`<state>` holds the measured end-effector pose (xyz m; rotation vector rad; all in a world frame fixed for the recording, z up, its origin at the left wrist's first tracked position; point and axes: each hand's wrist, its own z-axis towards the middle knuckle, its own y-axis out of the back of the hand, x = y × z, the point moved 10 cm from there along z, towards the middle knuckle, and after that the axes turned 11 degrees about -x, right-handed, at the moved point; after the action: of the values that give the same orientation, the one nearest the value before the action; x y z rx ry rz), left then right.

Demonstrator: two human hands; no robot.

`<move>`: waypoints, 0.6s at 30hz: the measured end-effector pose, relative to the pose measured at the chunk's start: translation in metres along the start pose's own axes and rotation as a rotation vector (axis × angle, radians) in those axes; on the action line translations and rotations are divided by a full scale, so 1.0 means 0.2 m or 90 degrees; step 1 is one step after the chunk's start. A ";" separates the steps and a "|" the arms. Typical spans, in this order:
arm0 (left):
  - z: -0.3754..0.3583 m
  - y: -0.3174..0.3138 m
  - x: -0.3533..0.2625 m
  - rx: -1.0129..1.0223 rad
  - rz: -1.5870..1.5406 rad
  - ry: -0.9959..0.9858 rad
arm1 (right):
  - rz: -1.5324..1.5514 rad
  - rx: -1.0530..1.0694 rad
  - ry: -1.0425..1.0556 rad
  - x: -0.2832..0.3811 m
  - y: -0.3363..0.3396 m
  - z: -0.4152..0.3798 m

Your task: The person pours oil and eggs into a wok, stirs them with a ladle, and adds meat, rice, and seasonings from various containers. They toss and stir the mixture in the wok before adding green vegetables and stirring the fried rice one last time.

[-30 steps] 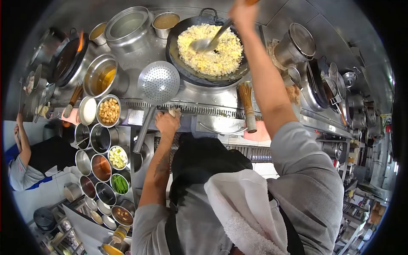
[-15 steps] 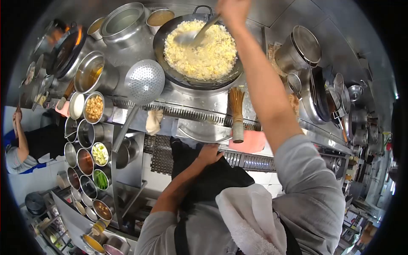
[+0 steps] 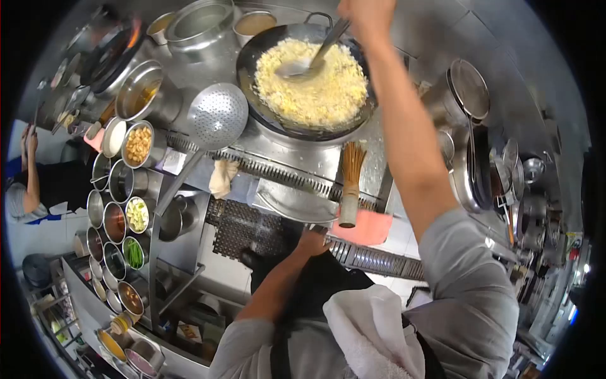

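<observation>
High at the top of the view, my right hand (image 3: 371,18) is closed round the handle of a steel ladle (image 3: 302,68). The ladle's bowl lies in yellow-and-white fried rice with egg (image 3: 309,98), which fills the middle of a black wok (image 3: 247,95). My left hand (image 3: 310,242) is low at the stove's front edge, with its fingers curled in; what they grip is hidden. Between the hands, a bamboo wok brush (image 3: 351,183) lies near a pink cloth (image 3: 369,227). A perforated skimmer (image 3: 218,117) rests left of the wok.
Several ingredient containers line the left side, among them diced golden pieces (image 3: 138,145) and chopped greens (image 3: 133,252). A pot of oil (image 3: 140,95) and a large steel pot (image 3: 202,31) stand behind. Strainers (image 3: 470,91) sit at right. Another person (image 3: 53,183) works at far left.
The ladle bowl has moved through the rice, and my right hand has swung slightly right with it. The whole view has shifted a little. My left hand stays at the stove's edge.
</observation>
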<state>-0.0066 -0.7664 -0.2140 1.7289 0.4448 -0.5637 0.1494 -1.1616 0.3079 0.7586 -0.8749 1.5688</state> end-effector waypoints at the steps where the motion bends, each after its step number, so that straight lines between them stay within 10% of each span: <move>1: -0.15 0.07 -0.01 -0.080 -0.018 0.009 | -0.073 -0.044 0.078 0.04 0.05 -0.09; 3: -0.32 0.18 0.10 -0.187 -0.068 0.052 | -0.261 -0.155 0.122 0.10 0.20 -0.08; 4: -0.46 0.20 0.15 -0.190 -0.121 0.099 | -0.227 -0.174 -0.062 -0.08 0.36 0.11; 6: -0.74 0.14 0.36 -0.227 -0.115 0.234 | 0.181 0.062 -0.037 -0.16 0.58 0.48; 8: -1.06 -0.02 0.56 -0.246 -0.089 0.291 | -0.115 -0.146 0.007 0.08 0.70 -0.01; 12: -1.48 -0.20 0.65 -0.184 -0.087 0.451 | 0.044 -0.109 -0.112 -0.46 0.71 -0.60; 14: -1.63 -0.20 0.64 -0.271 -0.141 0.507 | 0.104 -0.063 -0.510 -0.75 0.79 -1.23; 18: -2.00 0.01 0.26 -0.572 -0.175 0.616 | 0.021 0.480 -0.524 0.04 0.64 -2.86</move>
<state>0.0901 -0.3770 -0.1717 0.9488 1.3837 0.3346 0.0156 -0.6800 0.0021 2.0294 -0.8385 1.6192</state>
